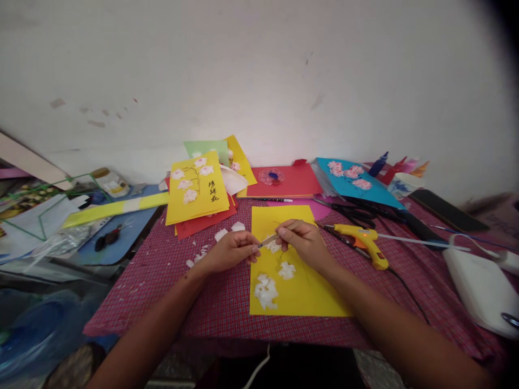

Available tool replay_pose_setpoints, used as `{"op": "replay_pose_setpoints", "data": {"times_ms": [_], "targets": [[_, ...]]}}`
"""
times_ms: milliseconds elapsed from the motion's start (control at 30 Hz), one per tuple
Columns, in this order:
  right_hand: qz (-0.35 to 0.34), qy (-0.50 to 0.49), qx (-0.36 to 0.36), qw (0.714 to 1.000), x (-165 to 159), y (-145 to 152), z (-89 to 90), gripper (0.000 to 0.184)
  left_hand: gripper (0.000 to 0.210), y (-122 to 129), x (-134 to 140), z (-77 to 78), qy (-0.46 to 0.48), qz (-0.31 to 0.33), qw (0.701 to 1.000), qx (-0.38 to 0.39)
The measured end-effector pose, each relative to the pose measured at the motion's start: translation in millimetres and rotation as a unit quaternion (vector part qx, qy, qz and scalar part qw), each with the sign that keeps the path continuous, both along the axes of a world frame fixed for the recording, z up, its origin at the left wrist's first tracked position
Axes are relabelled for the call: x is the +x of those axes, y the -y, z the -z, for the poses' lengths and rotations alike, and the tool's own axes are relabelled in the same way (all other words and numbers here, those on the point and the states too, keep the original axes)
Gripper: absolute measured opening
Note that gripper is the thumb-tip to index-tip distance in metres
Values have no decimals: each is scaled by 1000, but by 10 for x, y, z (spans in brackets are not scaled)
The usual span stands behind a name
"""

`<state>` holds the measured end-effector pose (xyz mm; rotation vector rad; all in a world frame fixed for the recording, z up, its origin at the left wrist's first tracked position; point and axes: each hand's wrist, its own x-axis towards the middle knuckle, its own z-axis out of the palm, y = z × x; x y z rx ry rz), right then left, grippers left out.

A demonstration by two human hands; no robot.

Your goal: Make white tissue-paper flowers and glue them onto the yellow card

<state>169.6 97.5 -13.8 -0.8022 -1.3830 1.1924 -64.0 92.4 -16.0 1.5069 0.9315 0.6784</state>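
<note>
My left hand [237,249] and my right hand [302,240] meet above a yellow sheet of paper [312,292]. Between them runs a slim stick with a dark tip, which looks like a paintbrush [269,240]. The right fingers pinch its shaft, and the left fingertips close at its tip. White paper flowers [266,292] lie on the sheet's lower left, with a smaller one [287,270] to their right. Another white flower is partly covered by my hands. Thin drawn lines cross the sheet.
A yellow hot glue gun [367,240] lies right of the sheet, near black scissors [352,213]. Behind are a finished yellow flower card [198,189], a red sheet [298,183] with a small clear dish [271,176], and a blue card [344,183]. White paper scraps [198,255] lie left.
</note>
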Motion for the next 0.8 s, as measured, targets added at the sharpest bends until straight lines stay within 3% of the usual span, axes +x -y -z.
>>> {"op": "replay_pose_setpoints", "data": {"times_ms": [200,400,500,667,733,800], "targets": [[91,-78,-7,993,138,-101,-45,19,21,-2,-27,14,-43,4,999,32],[138,-149,-39,978,225,-220,-28,14,12,67,16,-55,-160,85,958,222],[138,-150,-41,978,214,-219,-19,15,15,101,59,-46,-190,133,933,276],[132,-151,-42,979,202,-204,-30,16,23,148,60,-59,-187,234,912,280],[130,-148,-45,979,199,-199,-35,15,27,154,32,-92,-179,234,918,265],[127,-141,-48,981,194,-192,-33,15,30,134,-10,-121,-184,193,929,258]]}}
